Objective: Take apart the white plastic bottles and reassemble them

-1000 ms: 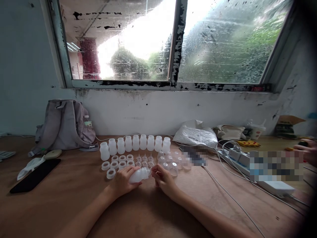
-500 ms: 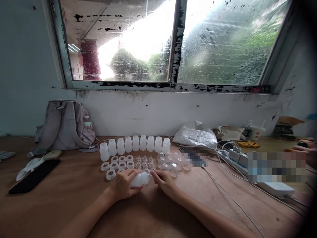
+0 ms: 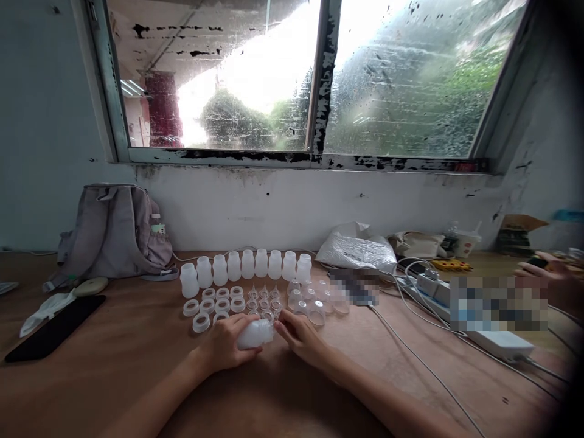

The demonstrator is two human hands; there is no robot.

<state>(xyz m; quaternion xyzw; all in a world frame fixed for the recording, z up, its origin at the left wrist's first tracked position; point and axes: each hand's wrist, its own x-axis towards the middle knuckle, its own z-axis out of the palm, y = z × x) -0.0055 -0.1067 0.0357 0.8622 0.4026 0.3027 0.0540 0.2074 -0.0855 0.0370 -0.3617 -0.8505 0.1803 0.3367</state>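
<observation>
My left hand [image 3: 225, 342] is wrapped round a white translucent bottle [image 3: 252, 336], which lies tilted with its threaded neck to the right. At that neck, the fingers of my right hand [image 3: 301, 336] are pinched together; what they hold, if anything, is too small to make out. Behind my hands stands a row of several white bottles [image 3: 234, 266]. In front of the row lie several white rings [image 3: 201, 322], several clear nipple-shaped pieces with thin stems [image 3: 263, 294], and several clear domed caps [image 3: 316, 314] to the right.
A grey backpack [image 3: 112, 234] and a black flat case [image 3: 57, 328] are at the left. A silvery plastic bag [image 3: 358, 246] lies by the wall. White cables and a power strip [image 3: 433, 304] run along the right, where another person's hand [image 3: 542, 277] shows.
The view has shifted slightly. My right hand stays at the bottle neck with its fingers drawn a little closer to it. The other person's hand at the right has moved a little.
</observation>
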